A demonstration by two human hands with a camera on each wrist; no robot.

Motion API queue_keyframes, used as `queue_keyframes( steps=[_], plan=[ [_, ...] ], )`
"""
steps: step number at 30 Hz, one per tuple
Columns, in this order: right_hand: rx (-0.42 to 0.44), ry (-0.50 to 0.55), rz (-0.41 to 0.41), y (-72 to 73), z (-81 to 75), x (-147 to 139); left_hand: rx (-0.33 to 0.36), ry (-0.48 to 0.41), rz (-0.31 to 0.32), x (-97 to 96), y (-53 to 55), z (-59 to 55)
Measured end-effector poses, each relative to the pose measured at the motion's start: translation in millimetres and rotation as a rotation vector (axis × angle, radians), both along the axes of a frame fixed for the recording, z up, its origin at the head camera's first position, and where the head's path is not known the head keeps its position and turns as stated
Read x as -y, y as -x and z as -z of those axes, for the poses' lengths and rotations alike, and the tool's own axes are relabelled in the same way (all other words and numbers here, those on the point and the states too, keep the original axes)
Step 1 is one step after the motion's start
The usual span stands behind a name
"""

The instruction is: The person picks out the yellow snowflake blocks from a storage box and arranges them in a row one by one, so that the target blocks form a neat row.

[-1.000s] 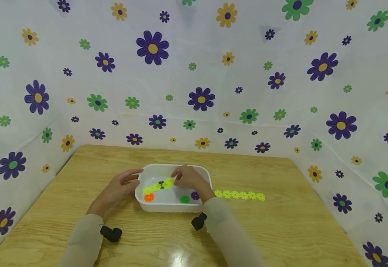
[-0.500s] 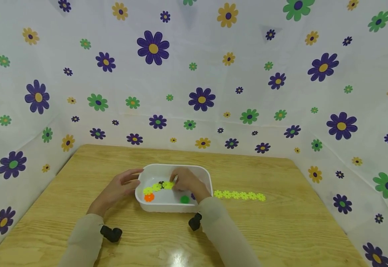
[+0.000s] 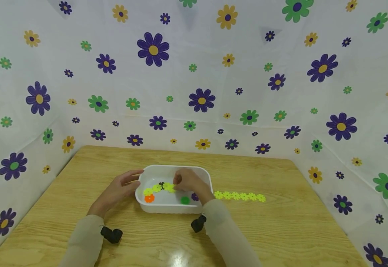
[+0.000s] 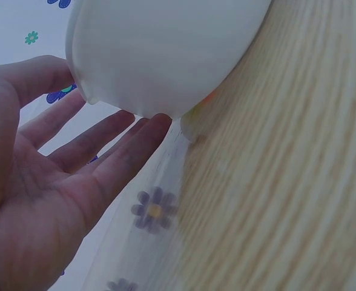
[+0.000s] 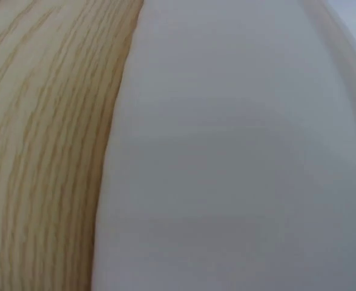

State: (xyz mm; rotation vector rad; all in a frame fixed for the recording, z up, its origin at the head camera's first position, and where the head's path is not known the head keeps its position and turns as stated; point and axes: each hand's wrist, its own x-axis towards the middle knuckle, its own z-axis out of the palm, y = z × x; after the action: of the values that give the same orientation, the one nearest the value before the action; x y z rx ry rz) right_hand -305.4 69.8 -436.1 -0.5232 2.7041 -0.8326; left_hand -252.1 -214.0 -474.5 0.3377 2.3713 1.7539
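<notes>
A white plastic bin [image 3: 170, 209] stands on the wooden table. Inside it, yellow flower-shaped discs [image 3: 156, 188] form a short curved row, with a black disc [image 3: 161, 185] against it. My right hand [image 3: 188, 180] reaches into the bin, its curled fingers pinching the yellow disc at the row's right end; the fingertips are partly hidden. Outside the bin's left end is my left hand [image 3: 122, 187], fingers spread and touching the rim, as the left wrist view shows. Orange [image 3: 149, 198], green [image 3: 185, 200] and purple [image 3: 195, 196] discs lie in the bin.
To the right of the bin, a straight row of yellow discs [image 3: 239, 195] lies on the table [image 3: 280, 230]. A white cloth [image 3: 173, 81] printed with flowers hangs behind the table and at both sides. The bin's wall fills most of the right wrist view.
The right end of the yellow row has come down, and my right hand has shifted slightly within the bin. My left hand stays at the rim.
</notes>
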Motion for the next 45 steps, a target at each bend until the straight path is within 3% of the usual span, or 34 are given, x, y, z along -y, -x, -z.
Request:
queue_keyframes(
  steps=[9,17,22,34,45],
  plan=[
    [0.048,0.098,0.007,-8.1,-16.3,-25,0.003,-0.004,0.006,-0.1,0.1,0.4],
    [-0.008,0.158,0.019,-16.2,-36.8,-55,0.006,-0.005,0.004,-0.2,0.5,1.0],
    [0.002,0.198,0.038,-19.9,-43.8,-74,0.001,-0.008,0.005,-0.2,0.6,1.2],
    [-0.025,0.213,0.106,-29.4,-50.5,-116,-0.002,-0.020,0.011,-0.6,0.3,0.9],
    [-0.065,0.241,0.111,-32.9,-48.6,-165,-0.001,-0.027,0.013,-0.6,0.0,1.2]
  ],
)
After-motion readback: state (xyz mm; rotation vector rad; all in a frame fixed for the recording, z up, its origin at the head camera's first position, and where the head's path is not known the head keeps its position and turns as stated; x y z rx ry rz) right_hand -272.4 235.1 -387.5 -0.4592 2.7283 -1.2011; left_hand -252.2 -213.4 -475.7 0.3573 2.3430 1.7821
